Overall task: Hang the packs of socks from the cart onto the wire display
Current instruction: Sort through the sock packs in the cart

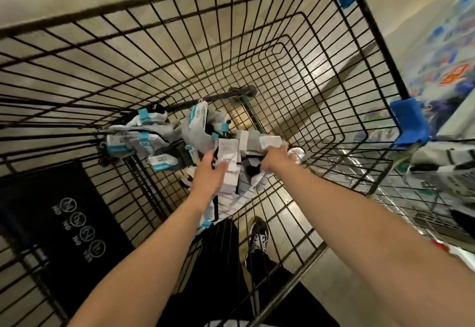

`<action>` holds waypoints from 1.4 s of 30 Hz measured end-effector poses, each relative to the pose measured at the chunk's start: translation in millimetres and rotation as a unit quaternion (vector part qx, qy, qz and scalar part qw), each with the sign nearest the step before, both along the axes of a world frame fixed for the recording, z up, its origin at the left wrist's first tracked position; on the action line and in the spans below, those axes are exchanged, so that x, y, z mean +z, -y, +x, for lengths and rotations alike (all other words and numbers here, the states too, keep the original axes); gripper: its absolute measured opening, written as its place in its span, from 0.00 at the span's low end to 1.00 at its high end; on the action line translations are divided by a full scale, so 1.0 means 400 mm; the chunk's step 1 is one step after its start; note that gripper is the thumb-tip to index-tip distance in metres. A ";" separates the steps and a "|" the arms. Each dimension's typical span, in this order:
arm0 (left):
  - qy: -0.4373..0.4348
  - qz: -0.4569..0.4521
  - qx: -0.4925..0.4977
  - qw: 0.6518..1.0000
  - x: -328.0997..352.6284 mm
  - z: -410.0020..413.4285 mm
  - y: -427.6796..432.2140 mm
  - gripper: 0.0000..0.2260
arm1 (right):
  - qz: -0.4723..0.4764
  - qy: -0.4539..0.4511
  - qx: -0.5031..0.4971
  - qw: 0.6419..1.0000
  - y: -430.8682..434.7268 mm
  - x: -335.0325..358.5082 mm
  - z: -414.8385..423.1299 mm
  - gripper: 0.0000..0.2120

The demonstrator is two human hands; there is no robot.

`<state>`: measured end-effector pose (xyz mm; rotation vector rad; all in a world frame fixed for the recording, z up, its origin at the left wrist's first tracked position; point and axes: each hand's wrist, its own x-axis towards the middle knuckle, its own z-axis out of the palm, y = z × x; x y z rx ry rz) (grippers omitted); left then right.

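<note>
I look straight down into a black wire shopping cart (321, 51). Several packs of socks (144, 139), grey and white with teal labels, lie in a heap on its floor. My left hand (209, 175) reaches in and holds a stack of white-labelled sock packs (228, 162), fingers curled round its edge. My right hand (275, 158) grips another white-and-grey sock pack (259, 143) just to the right of it. Both forearms stretch down into the cart from the near rim.
Blue plastic corner guards (408, 123) cap the cart's right rim. A black child-seat flap (64, 218) with white warning icons is at lower left. A wire display rack with packaged goods (437, 172) stands at the right. My black shoe (258, 236) shows through the cart mesh.
</note>
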<state>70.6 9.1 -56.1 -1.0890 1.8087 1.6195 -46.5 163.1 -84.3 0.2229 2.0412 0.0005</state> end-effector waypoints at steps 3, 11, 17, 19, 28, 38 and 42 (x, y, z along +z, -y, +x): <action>0.011 0.003 0.007 1.000 -0.023 0.007 -0.007 0.22 | -0.009 -0.026 -0.008 1.000 -0.003 -0.028 0.032 0.27; -0.029 -0.010 0.074 0.997 -0.009 -0.018 0.003 0.23 | -0.297 -0.333 -0.254 0.858 0.035 0.102 -0.007 0.11; -0.031 -0.032 0.121 0.992 -0.012 -0.048 0.020 0.19 | -0.291 -0.257 -0.233 0.891 0.020 0.086 0.000 0.14; -0.032 -0.027 0.115 0.992 -0.021 -0.041 0.018 0.18 | -0.263 -0.189 -0.233 0.917 0.006 0.056 0.020 0.17; -0.001 -0.014 0.117 0.993 -0.041 -0.025 0.003 0.18 | -0.220 -0.210 -0.164 0.938 -0.001 0.032 0.031 0.10; -0.011 -0.031 0.093 0.995 -0.039 -0.031 -0.007 0.17 | -0.281 -0.164 -0.166 0.931 0.016 -0.011 0.026 0.24; -0.013 -0.036 0.101 0.994 -0.031 -0.026 -0.015 0.16 | -0.307 -0.196 -0.187 0.912 0.011 -0.002 0.032 0.16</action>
